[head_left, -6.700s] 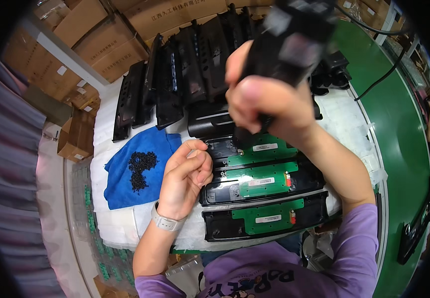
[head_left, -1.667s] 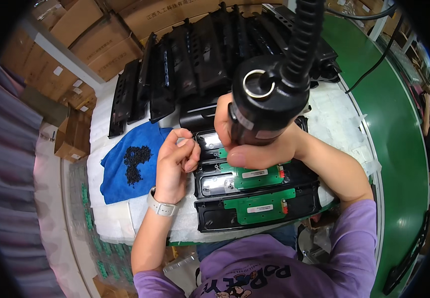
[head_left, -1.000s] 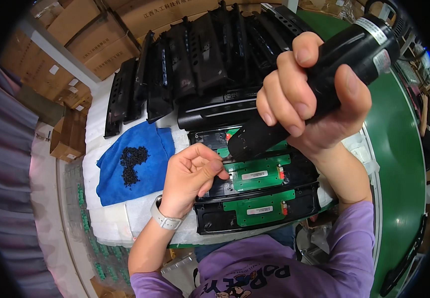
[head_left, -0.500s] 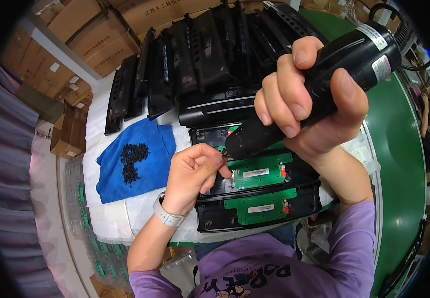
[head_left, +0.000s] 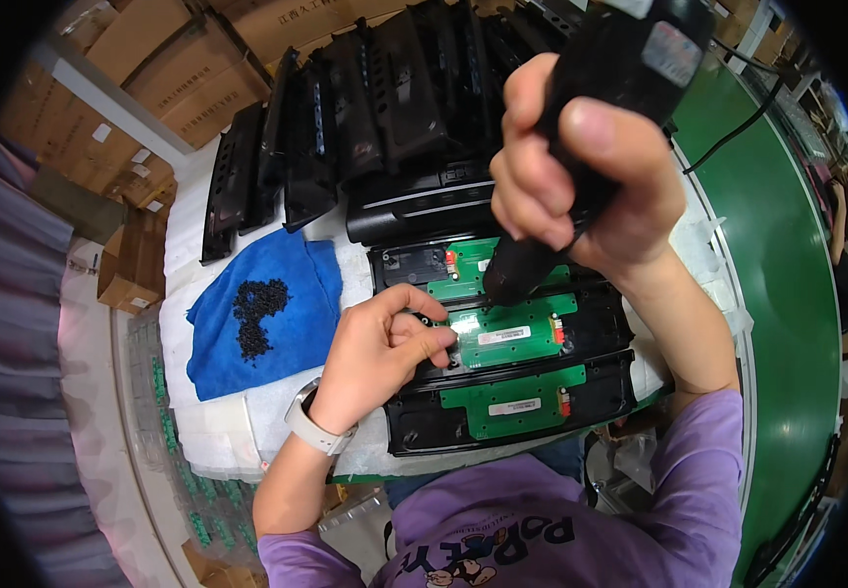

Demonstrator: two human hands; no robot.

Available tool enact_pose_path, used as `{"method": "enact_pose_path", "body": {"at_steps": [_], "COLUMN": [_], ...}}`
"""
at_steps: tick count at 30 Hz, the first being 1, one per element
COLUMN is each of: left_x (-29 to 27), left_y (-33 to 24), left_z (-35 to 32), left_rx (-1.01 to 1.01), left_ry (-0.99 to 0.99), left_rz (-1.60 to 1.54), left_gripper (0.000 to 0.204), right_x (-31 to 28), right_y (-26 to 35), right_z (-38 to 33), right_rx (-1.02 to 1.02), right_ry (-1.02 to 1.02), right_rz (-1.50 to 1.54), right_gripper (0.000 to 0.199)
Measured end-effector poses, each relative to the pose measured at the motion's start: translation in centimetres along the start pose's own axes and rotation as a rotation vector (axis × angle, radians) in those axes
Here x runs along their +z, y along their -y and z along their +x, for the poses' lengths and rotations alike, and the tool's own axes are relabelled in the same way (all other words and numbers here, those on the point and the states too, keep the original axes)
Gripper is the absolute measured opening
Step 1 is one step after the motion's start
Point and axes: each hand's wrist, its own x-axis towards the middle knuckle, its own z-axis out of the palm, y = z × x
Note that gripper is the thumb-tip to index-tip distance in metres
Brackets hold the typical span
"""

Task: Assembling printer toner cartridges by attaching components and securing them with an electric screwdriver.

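Observation:
My right hand (head_left: 600, 176) is wrapped round a black electric screwdriver (head_left: 600, 69), held tilted with its nose pointing down. Its tip is over the upper edge of the middle green circuit board (head_left: 527, 345), where the bit's contact is too small to make out. At that board's left end, my left hand (head_left: 380, 343) rests with thumb and forefinger apart and the other fingers curled. The board lies in a long black plastic housing (head_left: 596, 323). Nearer me is another housing with a green board (head_left: 493, 419); a third board (head_left: 473, 257) lies beyond, partly behind the screwdriver.
A blue cloth (head_left: 297, 343) with a heap of small black screws (head_left: 259, 318) lies at the left on white foam sheeting (head_left: 213, 421). Several black housings (head_left: 385, 108) are stacked at the back. Cardboard boxes (head_left: 199, 78) stand behind. A black cable (head_left: 738, 147) hangs at the right.
The screwdriver has swung steeper, and its tip has moved right from beside my left fingers to over the middle board. My left thumb and forefinger have parted from their pinch.

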Motion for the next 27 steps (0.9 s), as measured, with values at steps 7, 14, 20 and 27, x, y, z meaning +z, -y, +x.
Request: {"method": "enact_pose_path", "body": {"at_steps": [7,14,20,27], "left_x": [-0.1,-0.2,-0.1,0.4], "left_y": [0.7,1.6,1.6,1.5], "left_z": [0.5,1.1,1.2,0.7], "left_rx": [0.084,0.094,0.113,0.133], "left_ry": [0.008,0.081,0.088,-0.016], "left_rz": [-0.051,-0.187,-0.330,-0.413], "left_gripper": [0.016,0.018,0.011,0.017], "right_x": [0.4,0.6,1.8,1.8], "right_y": [-2.3,-2.6,-2.3,-2.9], "right_z": [-0.1,-0.1,-0.3,-0.7], "right_rx": [0.110,0.115,0.104,-0.036], "right_ry": [0.025,0.040,0.048,0.092], "right_rz": [-0.144,-0.118,-0.216,-0.312], "right_gripper": [0.027,0.025,0.018,0.021]}}
